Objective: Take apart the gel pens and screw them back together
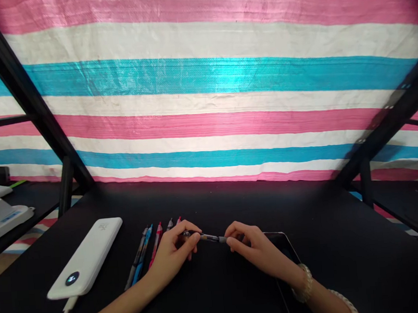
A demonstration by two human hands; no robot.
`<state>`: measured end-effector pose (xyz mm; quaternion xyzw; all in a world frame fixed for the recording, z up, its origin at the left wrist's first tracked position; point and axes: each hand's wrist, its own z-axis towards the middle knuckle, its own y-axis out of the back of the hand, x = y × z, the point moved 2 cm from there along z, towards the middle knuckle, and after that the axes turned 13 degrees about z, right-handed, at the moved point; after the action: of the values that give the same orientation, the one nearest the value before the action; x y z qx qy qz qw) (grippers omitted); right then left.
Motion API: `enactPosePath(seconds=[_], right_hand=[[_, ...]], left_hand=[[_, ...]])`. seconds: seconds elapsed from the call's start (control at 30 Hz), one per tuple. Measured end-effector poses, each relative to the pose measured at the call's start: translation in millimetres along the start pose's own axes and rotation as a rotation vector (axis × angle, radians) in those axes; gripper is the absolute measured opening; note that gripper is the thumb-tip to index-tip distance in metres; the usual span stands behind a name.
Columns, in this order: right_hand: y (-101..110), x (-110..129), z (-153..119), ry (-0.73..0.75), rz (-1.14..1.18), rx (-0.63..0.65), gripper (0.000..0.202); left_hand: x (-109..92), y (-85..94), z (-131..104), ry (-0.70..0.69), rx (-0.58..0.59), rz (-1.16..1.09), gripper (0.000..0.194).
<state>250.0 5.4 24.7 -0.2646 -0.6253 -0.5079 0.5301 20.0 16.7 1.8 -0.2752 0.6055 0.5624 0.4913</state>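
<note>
A dark pen (211,237) lies level between my two hands above the black table. My left hand (178,245) is closed round one end of it, thumb and fingers pinched together. At the grey end, the thumb and fingertips of my right hand (248,244) are pinched. Several pens lie side by side left of my left hand, among them a blue pen (143,253) and a red pen (155,242); some are partly hidden behind that hand.
A white power bank (86,257) with a cable (64,312) lies on the left of the black table (212,199). A dark tablet-like device (286,247) lies partly under my right forearm. Black frame bars (43,121) and a striped sheet (206,127) stand behind.
</note>
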Motion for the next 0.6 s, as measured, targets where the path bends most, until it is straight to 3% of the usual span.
enactPosePath(seconds=[0.1, 0.23, 0.43, 0.6], right_hand=[[-0.8, -1.5, 0.3, -0.009, -0.003, 0.015, 0.021], [-0.9, -2.2, 0.5, -0.004, -0.02, -0.007, 0.006], [-0.8, -1.4, 1.3, -0.016, 0.042, 0.002, 0.017], [0.3, -2.5, 2.2, -0.007, 0.057, -0.042, 0.012]], left_hand=[[0.1, 0.0, -0.2, -0.004, -0.005, -0.006, 0.027], [0.1, 0.0, -0.2, -0.009, -0.018, 0.006, 0.026], [2.0, 0.2, 0.3, -0.009, -0.012, -0.013, 0.026], [2.3, 0.6, -0.1, -0.007, -0.016, -0.01, 0.025]])
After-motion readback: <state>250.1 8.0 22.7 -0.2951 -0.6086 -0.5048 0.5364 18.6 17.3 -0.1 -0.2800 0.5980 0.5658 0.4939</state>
